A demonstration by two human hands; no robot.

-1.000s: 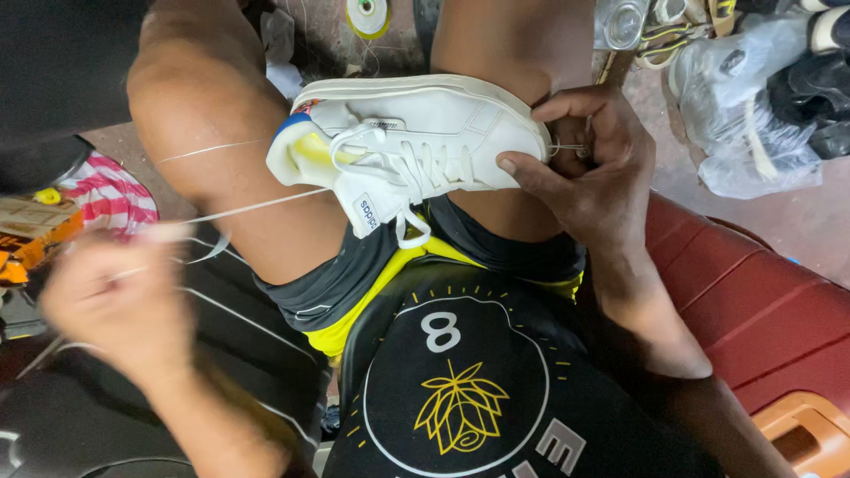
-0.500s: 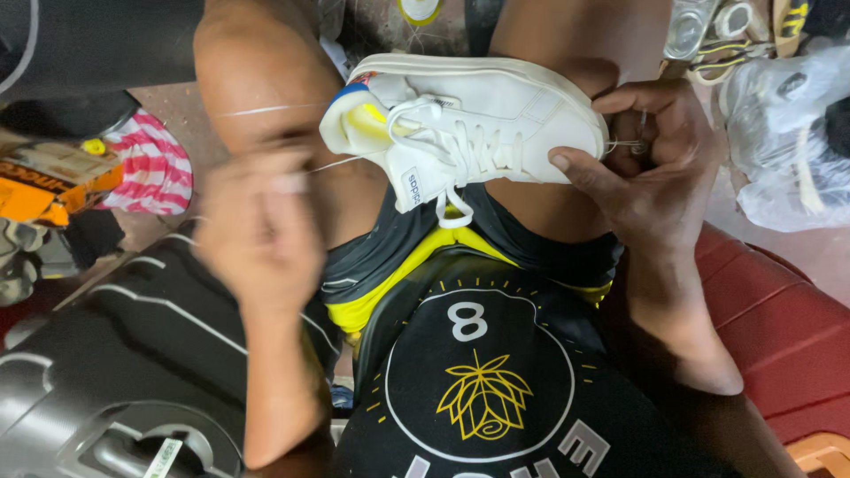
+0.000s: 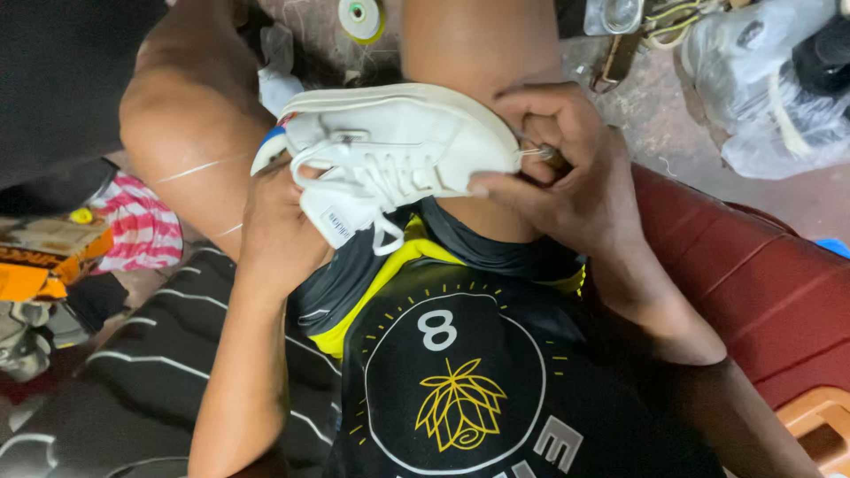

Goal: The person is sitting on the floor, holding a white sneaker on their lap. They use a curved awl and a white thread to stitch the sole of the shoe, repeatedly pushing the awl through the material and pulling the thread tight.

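A firm grip is kept on the white lace-up leather sneaker [image 3: 398,146] resting between the knees, heel clasped by the left hand [image 3: 279,226], toe pinched by the right hand [image 3: 567,173], where taut thread could be snapped by overpulling.

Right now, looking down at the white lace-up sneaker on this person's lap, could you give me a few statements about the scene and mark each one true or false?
1. The white lace-up sneaker rests across the person's thighs. True.
2. Only one hand touches the sneaker. False: the left hand holds its heel end and the right hand its toe end.
3. A thin white thread lies across the bare left thigh. True.
4. The seat to the person's right is blue. False: it is dark red.
5. A round yellow-rimmed spool lies on the floor beyond the knees. True.
6. The sneaker has no laces. False: white laces are threaded through it.
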